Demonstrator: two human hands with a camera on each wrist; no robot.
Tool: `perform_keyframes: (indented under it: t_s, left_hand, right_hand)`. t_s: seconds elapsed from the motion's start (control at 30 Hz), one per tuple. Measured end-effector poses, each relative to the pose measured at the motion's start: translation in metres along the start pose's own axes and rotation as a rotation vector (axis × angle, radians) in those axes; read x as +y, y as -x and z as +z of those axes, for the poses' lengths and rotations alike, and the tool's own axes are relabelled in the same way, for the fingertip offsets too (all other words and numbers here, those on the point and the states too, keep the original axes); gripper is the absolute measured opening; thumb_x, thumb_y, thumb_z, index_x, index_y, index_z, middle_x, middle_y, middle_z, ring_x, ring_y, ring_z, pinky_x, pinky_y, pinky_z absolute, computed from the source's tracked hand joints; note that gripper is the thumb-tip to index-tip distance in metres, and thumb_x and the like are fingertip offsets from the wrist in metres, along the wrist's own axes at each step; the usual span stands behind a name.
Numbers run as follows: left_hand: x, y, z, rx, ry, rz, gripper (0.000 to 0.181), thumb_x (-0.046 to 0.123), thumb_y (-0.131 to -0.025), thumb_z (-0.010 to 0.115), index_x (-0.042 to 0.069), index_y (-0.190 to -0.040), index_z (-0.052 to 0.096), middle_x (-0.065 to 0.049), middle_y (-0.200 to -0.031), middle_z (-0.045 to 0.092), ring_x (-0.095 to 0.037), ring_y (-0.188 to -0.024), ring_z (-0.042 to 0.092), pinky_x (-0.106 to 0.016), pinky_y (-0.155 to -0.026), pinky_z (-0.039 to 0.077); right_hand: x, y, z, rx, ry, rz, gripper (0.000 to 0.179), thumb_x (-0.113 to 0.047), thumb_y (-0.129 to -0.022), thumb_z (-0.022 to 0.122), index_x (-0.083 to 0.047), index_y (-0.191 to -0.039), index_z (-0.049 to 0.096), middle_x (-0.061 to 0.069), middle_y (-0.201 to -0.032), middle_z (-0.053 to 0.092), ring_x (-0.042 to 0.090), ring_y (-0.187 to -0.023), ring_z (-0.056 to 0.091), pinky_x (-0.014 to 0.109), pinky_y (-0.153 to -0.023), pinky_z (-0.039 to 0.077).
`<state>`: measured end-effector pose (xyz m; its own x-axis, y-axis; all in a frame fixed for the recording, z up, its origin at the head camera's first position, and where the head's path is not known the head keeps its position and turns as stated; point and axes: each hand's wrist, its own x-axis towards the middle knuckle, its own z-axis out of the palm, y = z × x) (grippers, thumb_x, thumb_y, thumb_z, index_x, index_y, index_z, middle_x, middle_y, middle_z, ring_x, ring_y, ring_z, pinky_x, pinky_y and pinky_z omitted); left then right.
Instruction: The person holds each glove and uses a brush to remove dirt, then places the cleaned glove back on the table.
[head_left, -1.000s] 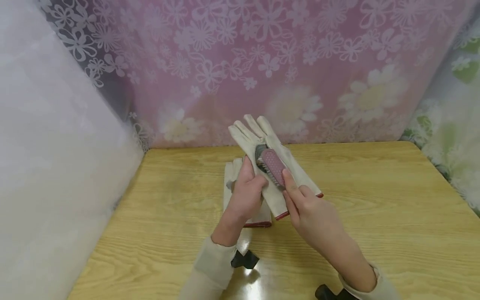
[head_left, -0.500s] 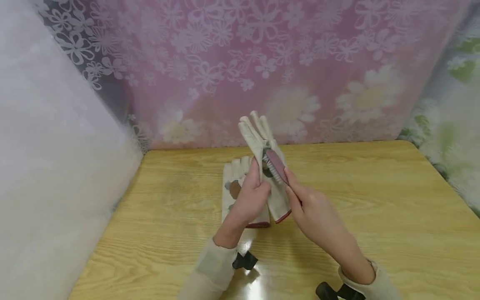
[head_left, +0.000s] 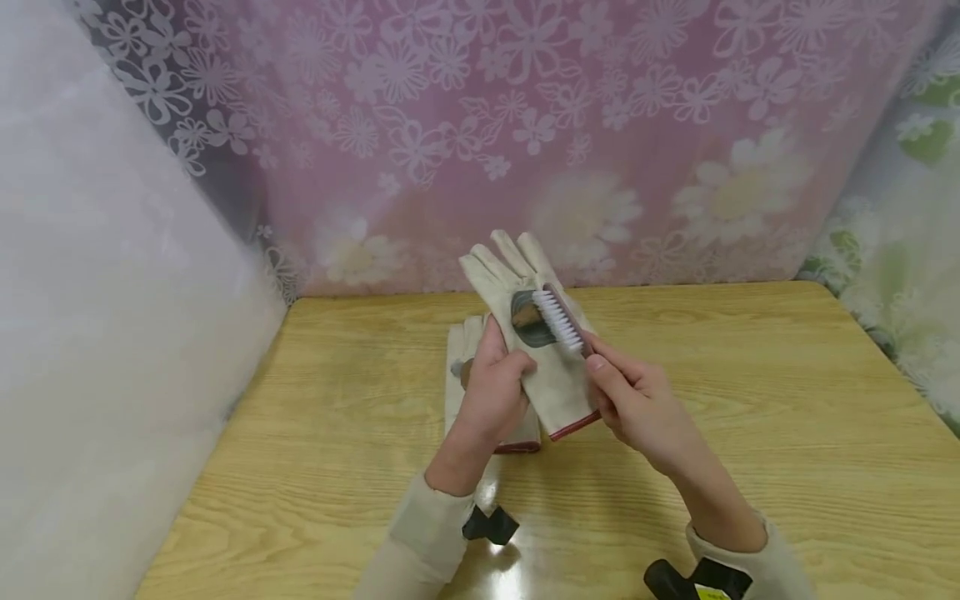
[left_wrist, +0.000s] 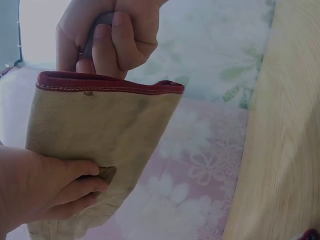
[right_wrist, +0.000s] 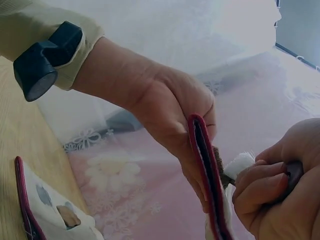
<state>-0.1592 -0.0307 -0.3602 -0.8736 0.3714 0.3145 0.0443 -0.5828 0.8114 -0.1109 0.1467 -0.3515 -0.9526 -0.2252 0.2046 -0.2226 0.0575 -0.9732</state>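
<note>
The left hand pinches a glove above the table, thumb on the face with the dark patch and fingers on the other, while the right hand curls round the handle of a brush, mostly hiding it, the white bristles turned toward the patch, though whether they touch it I cannot tell. The glove's red-edged cuff gapes narrowly, its inside too dark to make out. Below, a second glove lies on the table, partly hidden by the left hand in the head view and cut off in the right wrist view.
</note>
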Motion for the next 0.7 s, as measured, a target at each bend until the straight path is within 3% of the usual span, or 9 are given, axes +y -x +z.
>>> perform_keyframes:
  t_s: [0.13,0.37,0.43,0.53,0.7]
  left_hand:
    - [0.001,0.001,0.001,0.022,0.063,0.029,0.089,-0.021,-0.080,0.021,0.014,-0.159,-0.001,-0.008,-0.165,0.011,-0.030,-0.149,0.019,-0.049,-0.117,0.025]
    - [0.002,0.003,0.005,0.020,0.024,0.043,0.090,-0.020,-0.081,0.021,0.017,-0.159,-0.005,-0.005,-0.166,0.004,-0.028,-0.150,0.014,-0.049,-0.117,0.025]
    - [0.001,0.002,0.004,0.032,0.033,0.026,0.090,-0.020,-0.081,0.021,0.017,-0.159,-0.005,-0.005,-0.166,0.005,-0.028,-0.150,0.014,-0.048,-0.117,0.025]
    - [0.000,0.002,0.001,0.050,0.050,-0.001,0.089,-0.020,-0.082,0.021,0.016,-0.159,-0.004,-0.006,-0.166,0.005,-0.028,-0.150,0.014,-0.048,-0.118,0.023]
    - [0.000,0.001,0.000,0.052,0.013,-0.036,0.090,-0.019,-0.081,0.022,0.017,-0.159,-0.003,-0.004,-0.165,0.006,-0.026,-0.150,0.012,-0.047,-0.118,0.022]
  right_hand:
    - [-0.003,0.001,-0.003,0.004,-0.094,-0.071,0.044,-0.022,-0.108,0.038,0.008,-0.141,0.044,0.002,-0.064,0.037,0.019,-0.040,0.020,0.036,-0.030,0.015]
    - [-0.005,0.001,-0.001,0.122,0.141,-0.038,0.044,-0.022,-0.107,0.043,-0.008,-0.149,0.046,0.000,-0.061,0.042,0.011,-0.041,0.032,0.033,-0.033,0.028]
    - [-0.005,0.000,-0.001,0.122,0.135,-0.028,0.044,-0.022,-0.107,0.042,-0.008,-0.149,0.046,0.001,-0.061,0.041,0.011,-0.042,0.031,0.033,-0.034,0.027]
    - [-0.005,0.002,-0.006,0.077,0.176,-0.048,0.044,-0.021,-0.107,0.043,-0.008,-0.148,0.046,-0.001,-0.059,0.039,0.011,-0.042,0.029,0.033,-0.035,0.027]
    - [-0.005,0.004,-0.014,-0.090,0.228,-0.066,0.042,-0.017,-0.107,0.044,-0.008,-0.148,0.048,-0.001,-0.054,0.036,0.014,-0.039,0.028,0.028,-0.034,0.028]
